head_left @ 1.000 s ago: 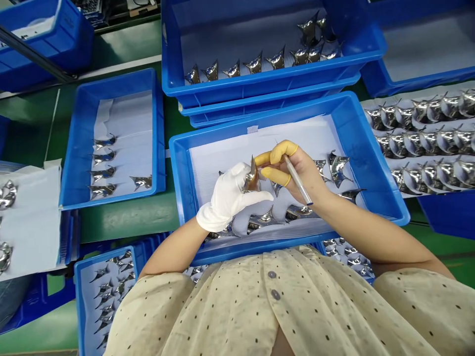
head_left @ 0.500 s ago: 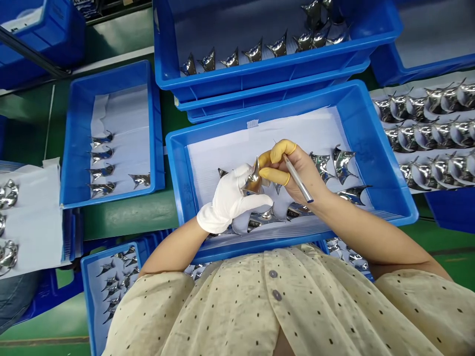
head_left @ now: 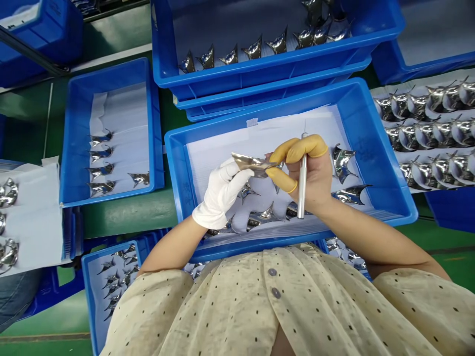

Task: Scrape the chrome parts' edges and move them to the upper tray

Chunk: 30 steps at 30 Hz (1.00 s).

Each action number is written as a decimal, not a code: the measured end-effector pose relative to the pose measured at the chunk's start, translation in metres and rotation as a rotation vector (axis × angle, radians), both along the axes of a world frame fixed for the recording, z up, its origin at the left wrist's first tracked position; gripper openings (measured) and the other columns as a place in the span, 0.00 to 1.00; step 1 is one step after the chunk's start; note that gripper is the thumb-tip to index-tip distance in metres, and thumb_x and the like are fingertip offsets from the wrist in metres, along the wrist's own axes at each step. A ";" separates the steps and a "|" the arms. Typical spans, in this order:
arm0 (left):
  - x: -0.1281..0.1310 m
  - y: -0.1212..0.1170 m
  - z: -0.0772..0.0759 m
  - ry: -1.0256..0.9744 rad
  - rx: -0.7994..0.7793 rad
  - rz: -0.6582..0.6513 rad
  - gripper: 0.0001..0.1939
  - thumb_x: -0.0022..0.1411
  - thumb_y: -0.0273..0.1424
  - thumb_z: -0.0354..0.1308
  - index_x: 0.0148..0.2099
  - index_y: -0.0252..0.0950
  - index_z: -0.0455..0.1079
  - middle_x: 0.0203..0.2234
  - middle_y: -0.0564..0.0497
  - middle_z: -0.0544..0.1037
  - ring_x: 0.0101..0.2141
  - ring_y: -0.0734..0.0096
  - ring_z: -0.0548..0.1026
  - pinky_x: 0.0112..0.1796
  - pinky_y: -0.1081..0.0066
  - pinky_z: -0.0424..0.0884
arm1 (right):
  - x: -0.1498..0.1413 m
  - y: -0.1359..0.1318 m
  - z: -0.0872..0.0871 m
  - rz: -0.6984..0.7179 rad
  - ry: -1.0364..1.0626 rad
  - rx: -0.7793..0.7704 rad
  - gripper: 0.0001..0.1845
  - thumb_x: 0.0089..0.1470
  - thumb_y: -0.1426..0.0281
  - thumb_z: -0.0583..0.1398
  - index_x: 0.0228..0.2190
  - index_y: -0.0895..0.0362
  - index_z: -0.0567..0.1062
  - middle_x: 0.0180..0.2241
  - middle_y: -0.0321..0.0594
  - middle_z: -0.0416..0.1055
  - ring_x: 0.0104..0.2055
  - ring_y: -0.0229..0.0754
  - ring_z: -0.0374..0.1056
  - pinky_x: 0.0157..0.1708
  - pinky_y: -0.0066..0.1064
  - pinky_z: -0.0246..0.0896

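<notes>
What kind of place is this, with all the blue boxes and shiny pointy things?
It looks like a factory workshop. Shiny metal pieces lie in rows on white paper in blue plastic bins, and the person wears a white glove and yellow finger covers.

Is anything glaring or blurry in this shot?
In the head view, the metal piece in the gloved hand shows bright glare; the hand looks sharp, without motion blur; the shirt looms large along the bottom edge.

Paper lies open beyond the left hand and right hand (blue crate's far side); 2 metal pieces block rightward.
</notes>
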State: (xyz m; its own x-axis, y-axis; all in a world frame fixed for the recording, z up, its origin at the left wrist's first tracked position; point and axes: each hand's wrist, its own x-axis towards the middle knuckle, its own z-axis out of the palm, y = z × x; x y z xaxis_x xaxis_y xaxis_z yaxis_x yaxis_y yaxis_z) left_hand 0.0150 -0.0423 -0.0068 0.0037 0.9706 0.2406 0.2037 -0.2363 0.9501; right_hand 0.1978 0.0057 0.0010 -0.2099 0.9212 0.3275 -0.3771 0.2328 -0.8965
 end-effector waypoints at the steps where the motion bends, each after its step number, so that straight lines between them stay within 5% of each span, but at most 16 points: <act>1: 0.000 0.000 0.000 -0.035 -0.034 -0.010 0.21 0.70 0.52 0.61 0.38 0.39 0.79 0.27 0.51 0.75 0.33 0.66 0.74 0.40 0.63 0.73 | 0.000 -0.002 0.000 -0.003 -0.002 0.038 0.25 0.46 0.60 0.79 0.31 0.50 0.69 0.31 0.34 0.73 0.34 0.40 0.71 0.45 0.40 0.76; 5: -0.002 -0.002 -0.003 -0.078 -0.135 -0.032 0.23 0.72 0.54 0.58 0.37 0.39 0.77 0.22 0.54 0.68 0.25 0.70 0.65 0.32 0.66 0.67 | 0.001 -0.005 -0.001 0.023 -0.043 0.070 0.20 0.46 0.61 0.79 0.32 0.49 0.74 0.32 0.36 0.74 0.34 0.41 0.72 0.44 0.42 0.76; 10: -0.001 -0.001 -0.003 -0.105 -0.134 -0.032 0.23 0.71 0.55 0.60 0.38 0.39 0.76 0.24 0.54 0.72 0.27 0.70 0.68 0.33 0.66 0.67 | 0.004 -0.001 -0.003 0.059 -0.148 0.102 0.20 0.43 0.59 0.80 0.35 0.49 0.81 0.33 0.37 0.77 0.35 0.43 0.74 0.43 0.42 0.75; 13: 0.000 -0.001 -0.001 -0.133 -0.180 -0.035 0.27 0.69 0.57 0.60 0.33 0.39 0.72 0.20 0.55 0.69 0.24 0.72 0.66 0.29 0.67 0.65 | 0.003 0.000 -0.004 0.125 -0.137 0.149 0.14 0.50 0.61 0.77 0.36 0.49 0.82 0.32 0.36 0.78 0.33 0.40 0.74 0.40 0.38 0.73; 18: 0.000 -0.006 0.003 -0.099 -0.274 -0.058 0.40 0.72 0.66 0.39 0.24 0.39 0.66 0.10 0.56 0.59 0.16 0.73 0.61 0.24 0.66 0.62 | 0.000 0.011 -0.007 0.119 0.054 -0.143 0.19 0.52 0.53 0.75 0.38 0.49 0.78 0.29 0.32 0.73 0.28 0.35 0.70 0.31 0.31 0.71; 23: -0.001 -0.010 0.003 -0.143 -0.281 -0.150 0.44 0.70 0.68 0.34 0.28 0.38 0.73 0.14 0.52 0.69 0.15 0.75 0.62 0.24 0.66 0.65 | 0.000 0.026 -0.017 0.229 0.160 -0.467 0.27 0.47 0.49 0.76 0.40 0.49 0.74 0.26 0.28 0.67 0.28 0.34 0.67 0.30 0.27 0.69; 26: -0.001 -0.009 0.002 -0.131 -0.279 -0.112 0.42 0.70 0.67 0.39 0.31 0.38 0.76 0.12 0.55 0.64 0.15 0.75 0.61 0.24 0.67 0.64 | 0.000 0.027 -0.021 0.275 0.145 -0.514 0.28 0.47 0.49 0.76 0.40 0.49 0.73 0.26 0.29 0.66 0.29 0.35 0.67 0.26 0.28 0.67; 30: 0.000 -0.005 0.002 -0.203 -0.295 -0.027 0.31 0.65 0.63 0.60 0.43 0.38 0.79 0.12 0.60 0.61 0.14 0.77 0.56 0.19 0.70 0.56 | -0.001 0.021 -0.017 0.224 0.097 -0.391 0.25 0.47 0.51 0.77 0.38 0.50 0.75 0.28 0.29 0.66 0.27 0.33 0.66 0.30 0.28 0.68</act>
State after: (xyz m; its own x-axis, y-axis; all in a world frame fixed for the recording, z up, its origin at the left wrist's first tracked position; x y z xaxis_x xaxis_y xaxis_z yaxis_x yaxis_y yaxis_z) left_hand 0.0148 -0.0472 -0.0050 0.0114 0.9986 -0.0510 0.0010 0.0510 0.9987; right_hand 0.1971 0.0269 -0.0159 -0.4036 0.9149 -0.0073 -0.4657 -0.2123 -0.8591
